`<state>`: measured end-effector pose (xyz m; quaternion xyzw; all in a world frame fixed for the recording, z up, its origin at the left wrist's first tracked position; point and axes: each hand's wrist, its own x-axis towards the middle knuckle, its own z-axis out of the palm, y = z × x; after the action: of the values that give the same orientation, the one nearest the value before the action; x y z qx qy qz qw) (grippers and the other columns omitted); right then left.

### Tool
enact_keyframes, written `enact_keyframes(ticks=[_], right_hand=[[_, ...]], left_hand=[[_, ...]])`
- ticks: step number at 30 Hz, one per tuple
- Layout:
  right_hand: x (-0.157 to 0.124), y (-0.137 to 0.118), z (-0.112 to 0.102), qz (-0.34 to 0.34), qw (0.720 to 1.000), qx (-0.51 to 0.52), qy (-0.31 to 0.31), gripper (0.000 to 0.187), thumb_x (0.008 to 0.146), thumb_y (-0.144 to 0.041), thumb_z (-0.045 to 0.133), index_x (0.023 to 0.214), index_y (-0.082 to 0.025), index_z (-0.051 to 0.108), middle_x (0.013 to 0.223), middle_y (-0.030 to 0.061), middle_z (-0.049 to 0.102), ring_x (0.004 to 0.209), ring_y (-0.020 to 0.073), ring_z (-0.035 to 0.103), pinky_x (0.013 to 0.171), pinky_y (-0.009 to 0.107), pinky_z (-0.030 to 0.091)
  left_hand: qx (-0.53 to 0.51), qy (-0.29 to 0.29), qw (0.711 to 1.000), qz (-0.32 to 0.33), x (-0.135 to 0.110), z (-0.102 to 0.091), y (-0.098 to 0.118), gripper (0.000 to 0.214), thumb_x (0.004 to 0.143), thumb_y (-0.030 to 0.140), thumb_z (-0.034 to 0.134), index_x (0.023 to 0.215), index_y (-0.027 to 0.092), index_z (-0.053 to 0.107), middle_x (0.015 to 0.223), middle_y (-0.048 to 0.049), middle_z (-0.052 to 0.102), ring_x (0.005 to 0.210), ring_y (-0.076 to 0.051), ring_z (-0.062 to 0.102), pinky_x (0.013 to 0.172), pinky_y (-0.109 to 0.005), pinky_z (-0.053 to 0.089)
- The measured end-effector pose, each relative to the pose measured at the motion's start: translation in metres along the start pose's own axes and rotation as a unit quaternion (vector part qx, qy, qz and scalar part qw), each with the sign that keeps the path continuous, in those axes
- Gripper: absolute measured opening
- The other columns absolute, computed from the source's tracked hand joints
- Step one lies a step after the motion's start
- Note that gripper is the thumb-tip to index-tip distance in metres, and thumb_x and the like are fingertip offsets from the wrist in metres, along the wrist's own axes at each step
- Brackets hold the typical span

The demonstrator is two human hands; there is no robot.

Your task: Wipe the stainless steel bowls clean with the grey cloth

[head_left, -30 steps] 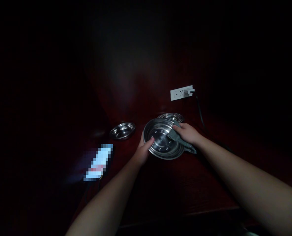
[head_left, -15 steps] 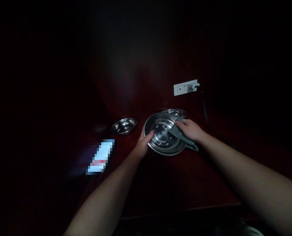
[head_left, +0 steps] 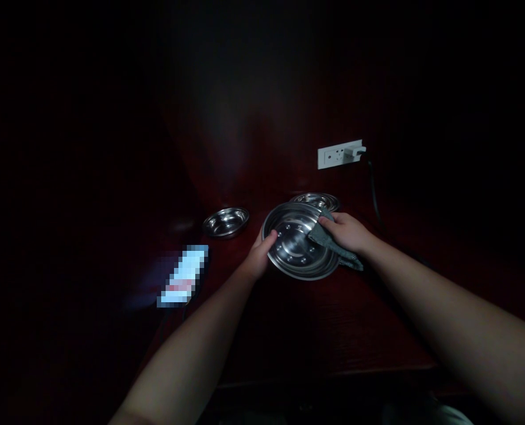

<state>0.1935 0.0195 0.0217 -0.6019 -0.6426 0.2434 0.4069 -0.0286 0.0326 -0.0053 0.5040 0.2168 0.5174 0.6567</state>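
Note:
A shiny steel bowl [head_left: 294, 242] with a ring of small round bumps in its base is held up, tilted so that its inside faces me. My left hand [head_left: 262, 252] is closed on its left rim, thumb inside and fingers hidden behind. At the right rim my right hand [head_left: 344, 230] pinches a grey-green cloth [head_left: 327, 233] over the edge, thumb on the inner side. The cloth's loose end hangs down to the right of the bowl.
On the dark red table [head_left: 315, 336] a smaller steel bowl [head_left: 226, 223] sits at the left, and more steel dishware [head_left: 318, 200] lies behind the held bowl. A lit phone [head_left: 183, 277] with a cable is at the left. On the wall is a socket [head_left: 340, 154] with a plugged-in charger.
The whole view has shifted slightly. Both hands keep their hold on the bowl and cloth, with hardly any movement between them.

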Motion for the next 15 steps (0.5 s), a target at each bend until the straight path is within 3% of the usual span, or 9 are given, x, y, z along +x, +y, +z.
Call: enact_keyframes(ticks=[15], right_hand=[[-0.0008, -0.0019, -0.002, -0.012, 0.999, -0.026, -0.02, 0.034, 0.086, -0.041, 0.044, 0.083, -0.016, 0.066, 0.076, 0.0063, 0.069, 0.064, 0.0177, 0.062, 0.064, 0.028, 0.046]], left_hand=[[-0.025, 0.006, 0.999, -0.035, -0.0009, 0.002, -0.0001, 0.053, 0.071, 0.043, 0.069, 0.117, 0.018, 0.059, 0.119, -0.0096, 0.064, 0.122, -0.03, 0.051, 0.107, -0.045, 0.033]])
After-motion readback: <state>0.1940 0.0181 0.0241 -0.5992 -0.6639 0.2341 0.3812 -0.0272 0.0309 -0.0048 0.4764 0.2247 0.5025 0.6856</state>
